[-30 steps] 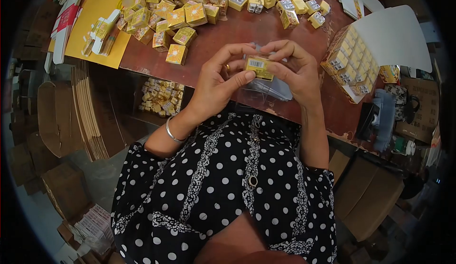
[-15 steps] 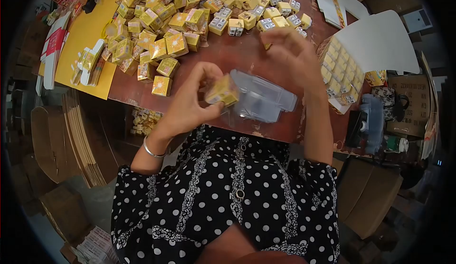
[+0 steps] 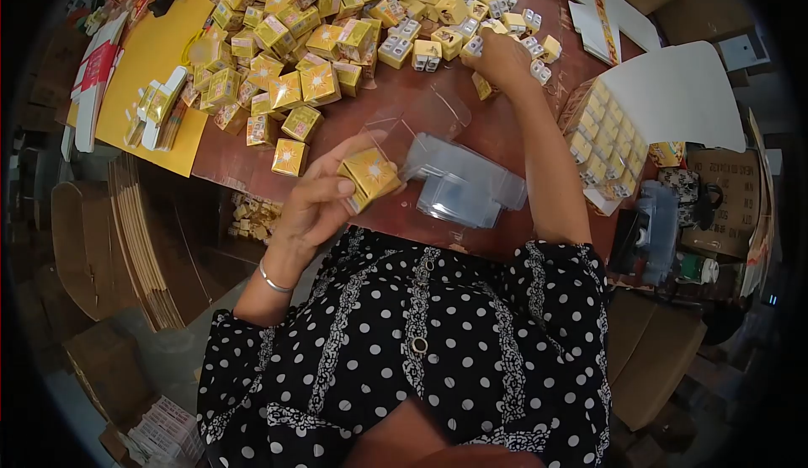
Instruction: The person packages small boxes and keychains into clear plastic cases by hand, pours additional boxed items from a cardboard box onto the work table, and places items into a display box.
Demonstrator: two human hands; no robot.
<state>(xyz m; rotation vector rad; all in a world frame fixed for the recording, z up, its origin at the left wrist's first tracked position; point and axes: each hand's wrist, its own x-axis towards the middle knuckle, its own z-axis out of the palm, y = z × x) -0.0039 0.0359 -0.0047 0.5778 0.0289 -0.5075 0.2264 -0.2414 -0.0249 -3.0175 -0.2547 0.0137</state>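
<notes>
My left hand [image 3: 316,194] is closed round a small yellow box [image 3: 370,175] with an orange star pattern. A clear plastic sleeve [image 3: 438,113] sticks out beyond the box, and whether my fingers hold it too is unclear. Over at the pile of yellow-and-white blocks [image 3: 427,54], my right hand [image 3: 503,60] reaches down among the pieces; its fingertips are partly hidden, and a yellow piece [image 3: 483,87] lies just below them. Flat clear plastic packs [image 3: 463,183] lie on the table in front of my body. Yellow boxes [image 3: 320,83] are heaped to the left of the blocks.
A tray packed with yellow blocks [image 3: 604,135] stands at the right, beside a white board [image 3: 686,93]. Flat white cartons [image 3: 160,110] lie on a yellow sheet [image 3: 126,55] at the left. More plastic packs [image 3: 656,232] sit by the right edge, cardboard boxes [image 3: 656,350] below.
Both hands were together at a small box with a barcode; they have parted. My left hand has moved left with a box, its star face now showing. My right hand has gone forward to the blocks.
</notes>
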